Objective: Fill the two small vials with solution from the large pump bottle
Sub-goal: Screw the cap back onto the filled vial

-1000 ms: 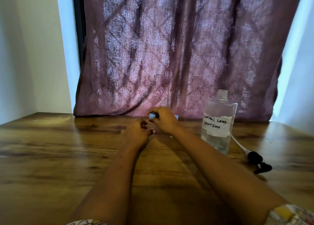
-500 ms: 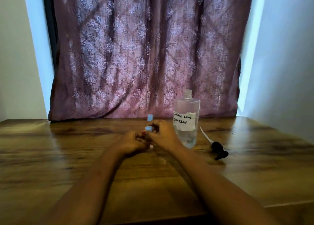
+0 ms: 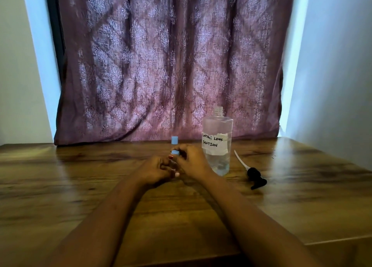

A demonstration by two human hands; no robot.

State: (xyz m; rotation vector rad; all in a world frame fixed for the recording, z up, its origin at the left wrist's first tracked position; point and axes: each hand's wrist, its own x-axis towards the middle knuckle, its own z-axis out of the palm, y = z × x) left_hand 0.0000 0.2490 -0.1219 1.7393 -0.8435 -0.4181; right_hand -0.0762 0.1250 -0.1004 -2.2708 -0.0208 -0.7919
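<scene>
A clear large bottle (image 3: 217, 145) labelled "contact lens solution" stands open-necked on the wooden table (image 3: 80, 186), partly filled. Its black pump head (image 3: 256, 177) with a white tube lies to its right. My left hand (image 3: 155, 169) grips the body of a small vial, mostly hidden by my fingers. My right hand (image 3: 191, 162) pinches that vial's blue cap (image 3: 174, 152). A second blue-capped vial (image 3: 174, 140) stands just behind my hands, only its top showing.
A purple patterned curtain (image 3: 169, 65) hangs behind the table's far edge. White walls close in on both sides. The table's near right edge (image 3: 332, 240) runs at the lower right.
The camera view has shifted, so the bottle and hands sit differently in frame. My hands stay together on the small vial; its blue cap shows above my fingers now.
</scene>
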